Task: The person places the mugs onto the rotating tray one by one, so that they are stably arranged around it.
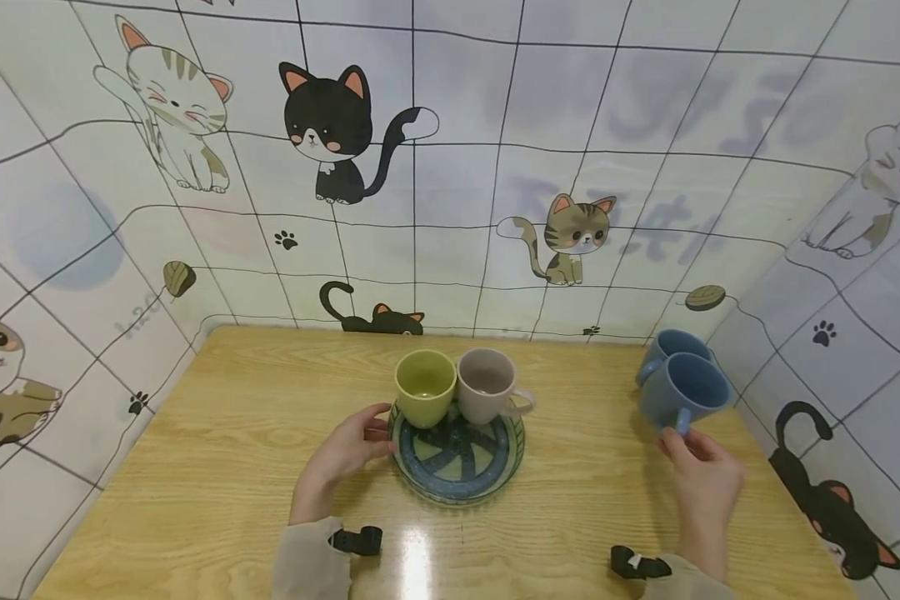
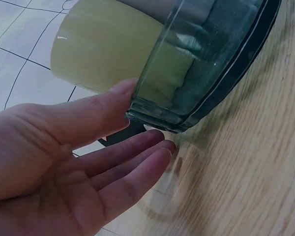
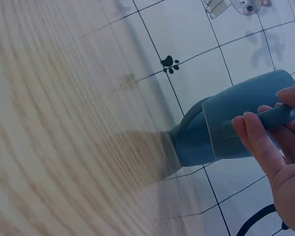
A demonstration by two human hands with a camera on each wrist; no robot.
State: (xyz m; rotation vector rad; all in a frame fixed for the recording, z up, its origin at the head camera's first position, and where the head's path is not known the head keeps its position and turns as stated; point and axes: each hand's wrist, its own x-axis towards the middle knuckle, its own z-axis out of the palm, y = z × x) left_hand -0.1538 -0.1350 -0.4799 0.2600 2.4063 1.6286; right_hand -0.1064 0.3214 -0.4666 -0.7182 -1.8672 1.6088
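In the head view, a round dish [image 1: 457, 487] of greenish glass with a blue pattern stands mid-table. On its far half are a yellow-green cup [image 1: 425, 392] and a pinkish-grey mug [image 1: 487, 387]. My left hand [image 1: 348, 450] touches the dish's left rim; in the left wrist view the thumb [image 2: 108, 101] meets the glass edge and the fingers extend loosely beside it. At the right, my right hand [image 1: 705, 475] pinches the handle of a blue mug [image 3: 241, 115]. That mug overlaps a second blue mug [image 3: 194, 145] standing on the table behind it.
The light wooden table [image 1: 270, 375] is bordered at the back and sides by a white cloth [image 1: 457, 167] printed with cats and grid lines. The second blue mug stands close to the far right corner. Dark straps cross both wrists.
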